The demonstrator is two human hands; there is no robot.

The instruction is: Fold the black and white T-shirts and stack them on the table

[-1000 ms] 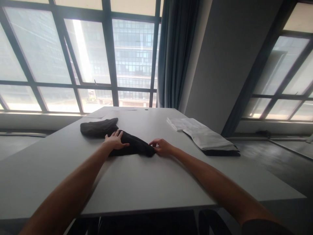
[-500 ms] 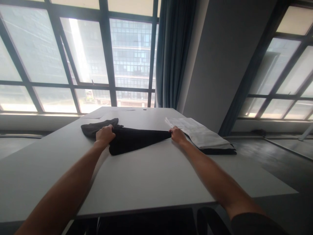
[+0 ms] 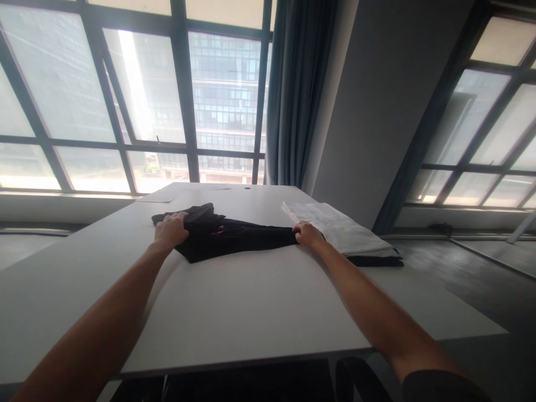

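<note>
A black garment with small reddish marks lies across the white table. Its left part is folded over and bunched; its kind is not clear. My left hand grips that folded part, fingers curled over the cloth and the thumb side partly hidden. At the other end, my right hand pinches the garment's right edge, close beside a folded white cloth. Between my hands the black cloth is stretched, with a few creases.
Beneath the white cloth a folded black cloth shows at the right. Sheets of paper lie at the table's far left. A chair armrest juts under the near edge. Windows, a blue-grey curtain and a pillar stand beyond.
My left hand has moved slightly left and the bunched part has shifted right, folding over the garment. Reddish marks now show. My right hand moved slightly right and down.
</note>
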